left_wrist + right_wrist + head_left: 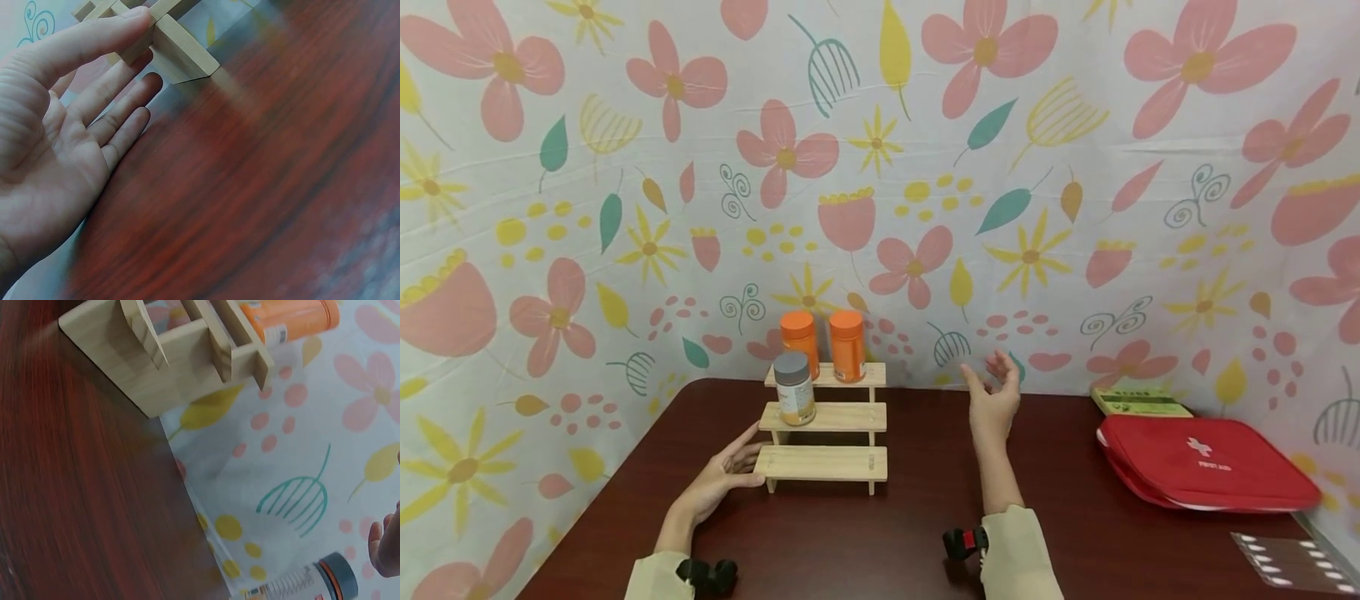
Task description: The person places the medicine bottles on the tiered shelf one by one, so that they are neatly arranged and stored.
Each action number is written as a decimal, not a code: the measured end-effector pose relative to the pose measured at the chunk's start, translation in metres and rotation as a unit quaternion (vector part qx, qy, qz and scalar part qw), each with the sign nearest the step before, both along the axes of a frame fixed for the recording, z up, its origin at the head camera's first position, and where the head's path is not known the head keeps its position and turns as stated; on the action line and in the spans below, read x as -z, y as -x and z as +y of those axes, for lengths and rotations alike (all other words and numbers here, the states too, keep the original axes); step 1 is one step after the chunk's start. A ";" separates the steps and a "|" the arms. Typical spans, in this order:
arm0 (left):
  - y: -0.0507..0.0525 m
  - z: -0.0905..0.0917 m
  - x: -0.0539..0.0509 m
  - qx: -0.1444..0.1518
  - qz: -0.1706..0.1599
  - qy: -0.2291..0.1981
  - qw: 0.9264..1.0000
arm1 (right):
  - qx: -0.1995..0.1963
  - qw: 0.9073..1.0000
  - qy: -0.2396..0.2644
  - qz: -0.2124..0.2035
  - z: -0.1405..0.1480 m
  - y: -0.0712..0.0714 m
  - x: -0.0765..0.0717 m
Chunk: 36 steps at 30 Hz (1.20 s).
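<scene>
A three-step wooden rack [822, 462] stands left of the table's middle. My left hand [711, 483] holds its left end, the thumb [103, 40] against the wood and the other fingers fairly straight beside it. Two orange bottles [848, 346] stand on the top step, and a grey-capped bottle [794, 390] is on the middle one. My right hand [992, 408] is raised near the back edge, its fingers apart and loosely bent, with nothing seen between them. The right wrist view shows a dark-capped bottle [337, 575] near the hand; in the head view it is hidden.
A red first aid case [1210, 462] lies at the right of the dark table [917, 517], with a green-yellow box [1138, 402] behind it. A clear blister pack [1292, 562] sits at the front right. Flowered cloth [880, 167] hangs close behind the table.
</scene>
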State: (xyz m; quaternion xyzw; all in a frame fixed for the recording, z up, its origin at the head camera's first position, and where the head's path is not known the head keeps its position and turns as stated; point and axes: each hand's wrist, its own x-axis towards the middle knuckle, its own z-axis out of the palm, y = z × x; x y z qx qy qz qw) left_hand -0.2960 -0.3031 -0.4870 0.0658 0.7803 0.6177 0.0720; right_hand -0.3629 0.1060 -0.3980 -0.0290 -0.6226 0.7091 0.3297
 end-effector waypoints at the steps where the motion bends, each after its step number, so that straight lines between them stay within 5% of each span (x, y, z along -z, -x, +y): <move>1: 0.000 0.000 0.000 -0.001 -0.001 0.000 1.000 | 0.006 1.000 -0.002 -0.002 0.003 0.000 0.000; 11: -0.002 0.001 0.000 -0.006 -0.001 0.003 1.000 | 0.056 0.998 0.025 -0.019 0.040 0.003 0.008; 36: -0.001 0.003 0.001 -0.015 -0.004 0.003 1.000 | -0.011 0.996 -0.031 -0.079 0.057 0.010 0.037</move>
